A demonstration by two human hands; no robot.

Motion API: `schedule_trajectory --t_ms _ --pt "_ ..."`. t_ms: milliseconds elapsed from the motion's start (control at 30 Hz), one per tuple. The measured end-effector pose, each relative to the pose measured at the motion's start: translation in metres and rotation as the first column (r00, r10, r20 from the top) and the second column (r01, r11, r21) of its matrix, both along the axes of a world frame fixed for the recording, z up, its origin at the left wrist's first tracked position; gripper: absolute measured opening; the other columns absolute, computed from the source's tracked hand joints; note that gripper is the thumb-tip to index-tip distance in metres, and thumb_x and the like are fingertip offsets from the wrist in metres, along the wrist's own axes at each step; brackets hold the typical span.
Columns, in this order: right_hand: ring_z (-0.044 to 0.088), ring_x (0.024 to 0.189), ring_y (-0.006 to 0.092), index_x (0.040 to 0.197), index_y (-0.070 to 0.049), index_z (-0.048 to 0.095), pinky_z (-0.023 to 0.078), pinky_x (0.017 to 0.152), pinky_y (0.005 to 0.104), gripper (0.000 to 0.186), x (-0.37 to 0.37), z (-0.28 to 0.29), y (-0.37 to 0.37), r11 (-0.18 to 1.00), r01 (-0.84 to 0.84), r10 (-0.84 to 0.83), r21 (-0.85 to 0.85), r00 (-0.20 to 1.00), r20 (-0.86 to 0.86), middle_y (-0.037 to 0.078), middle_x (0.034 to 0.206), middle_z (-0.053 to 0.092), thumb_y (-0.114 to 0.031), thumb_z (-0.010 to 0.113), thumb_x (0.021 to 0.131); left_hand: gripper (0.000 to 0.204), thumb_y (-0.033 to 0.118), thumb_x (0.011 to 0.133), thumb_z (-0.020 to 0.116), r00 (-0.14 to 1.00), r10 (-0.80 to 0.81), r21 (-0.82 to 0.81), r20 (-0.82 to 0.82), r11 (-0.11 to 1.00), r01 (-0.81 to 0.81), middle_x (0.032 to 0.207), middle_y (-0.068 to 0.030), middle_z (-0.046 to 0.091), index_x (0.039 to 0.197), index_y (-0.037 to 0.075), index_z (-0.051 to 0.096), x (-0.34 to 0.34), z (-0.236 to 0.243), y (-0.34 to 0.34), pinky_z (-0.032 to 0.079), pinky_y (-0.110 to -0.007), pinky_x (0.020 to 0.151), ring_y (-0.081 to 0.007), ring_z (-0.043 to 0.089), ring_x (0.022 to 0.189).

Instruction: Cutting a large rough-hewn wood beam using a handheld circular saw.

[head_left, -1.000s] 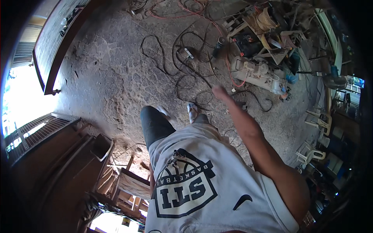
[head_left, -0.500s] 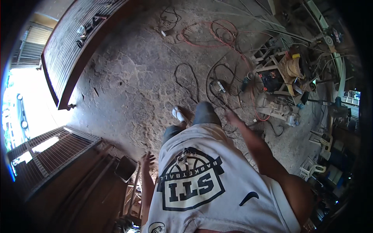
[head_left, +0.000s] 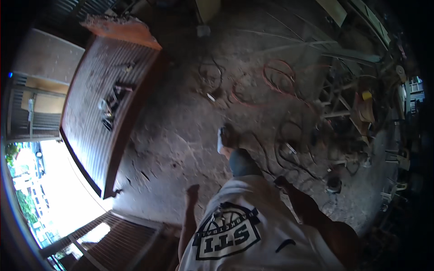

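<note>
My left hand [head_left: 191,191] hangs low beside my white shirt [head_left: 230,226], over the bare concrete floor [head_left: 167,162]. My right hand [head_left: 280,183] is on the other side of my body, near some dark cables [head_left: 266,167]. Both hands are dim and blurred, so their fingers are unclear; I see no object in either. My sandalled foot [head_left: 224,140] is forward on the floor, below my grey-clad leg [head_left: 242,162].
A large corrugated metal panel [head_left: 90,90] with tools [head_left: 110,108] on top stands left, near a bright opening and metal gate [head_left: 113,237]. Red hose coils [head_left: 280,74] and a white power strip [head_left: 290,148] lie ahead and right. Wooden frames and clutter [head_left: 357,108] fill the right side.
My view has swung forward and up, bringing the metal panel further into frame; hoses and clutter now sit farther right. My stepping foot is further forward. The left hand's spread fingers are now blurred.
</note>
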State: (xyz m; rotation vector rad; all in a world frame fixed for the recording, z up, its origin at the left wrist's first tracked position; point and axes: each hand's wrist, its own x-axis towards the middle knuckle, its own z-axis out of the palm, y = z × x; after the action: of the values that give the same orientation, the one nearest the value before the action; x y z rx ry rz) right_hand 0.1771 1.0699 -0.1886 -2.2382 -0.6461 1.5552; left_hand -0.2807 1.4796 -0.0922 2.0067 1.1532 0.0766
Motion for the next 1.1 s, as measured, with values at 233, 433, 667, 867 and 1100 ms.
schedule_trajectory --t_ms 233,433,667,867,1100 --pt "0.067 0.065 0.0176 0.088 -0.004 0.073 0.055 0.061 0.0353 0.025 0.088 0.109 0.378 0.862 0.494 -0.473 0.114 0.865 -0.169 0.004 0.068 0.067 -0.025 0.063 0.098 0.030 0.035 0.099 0.063 0.970 0.093 -0.191 -0.226 0.972 -0.138 0.110 -0.0168 0.076 0.111 0.010 0.076 0.225 0.142 0.176 0.055 -0.044 0.086 -0.0314 0.073 0.104" --pt "0.072 0.075 0.0242 0.102 -0.004 0.074 0.057 0.067 0.0391 0.024 0.135 0.101 0.526 0.967 0.104 -0.147 0.232 0.973 0.176 0.011 0.089 0.075 -0.025 0.065 0.096 0.025 0.027 0.099 0.061 0.998 0.034 -0.147 0.051 0.989 -0.026 0.097 -0.0183 0.074 0.104 0.006 0.074 0.345 0.168 0.321 0.056 -0.048 0.073 -0.0354 0.074 0.092" --pt "0.072 0.080 0.0279 0.117 -0.004 0.068 0.059 0.066 0.0459 0.034 0.096 -0.010 0.384 0.871 0.268 -0.400 0.412 0.874 0.275 0.013 0.097 0.072 -0.034 0.062 0.101 0.022 0.013 0.098 0.058 0.716 -0.693 0.002 0.082 0.719 0.695 0.107 -0.0078 0.074 0.114 0.015 0.073 0.397 0.068 0.478 0.057 -0.043 0.069 -0.0258 0.074 0.087" --pt "0.066 0.056 0.0229 0.096 -0.006 0.070 0.052 0.045 0.0349 0.020 0.055 0.069 0.503 0.648 0.759 -0.755 -0.064 0.629 -0.185 0.007 0.075 0.065 -0.025 0.067 0.099 0.022 0.019 0.098 0.063 0.970 -0.235 0.421 -0.062 0.875 0.239 0.104 -0.0153 0.078 0.108 0.008 0.079 0.349 0.129 0.761 0.060 -0.041 0.078 -0.0272 0.076 0.090" --pt "0.068 0.060 0.0249 0.089 -0.005 0.068 0.051 0.046 0.0403 0.019 0.085 0.043 0.559 0.553 0.811 -0.819 -0.191 0.487 -0.303 0.008 0.069 0.064 -0.023 0.070 0.096 0.027 0.018 0.098 0.066 0.990 0.052 -0.104 0.134 0.994 -0.038 0.101 -0.0097 0.077 0.115 -0.002 0.073 0.421 0.211 0.834 0.059 -0.031 0.078 -0.0192 0.074 0.090"
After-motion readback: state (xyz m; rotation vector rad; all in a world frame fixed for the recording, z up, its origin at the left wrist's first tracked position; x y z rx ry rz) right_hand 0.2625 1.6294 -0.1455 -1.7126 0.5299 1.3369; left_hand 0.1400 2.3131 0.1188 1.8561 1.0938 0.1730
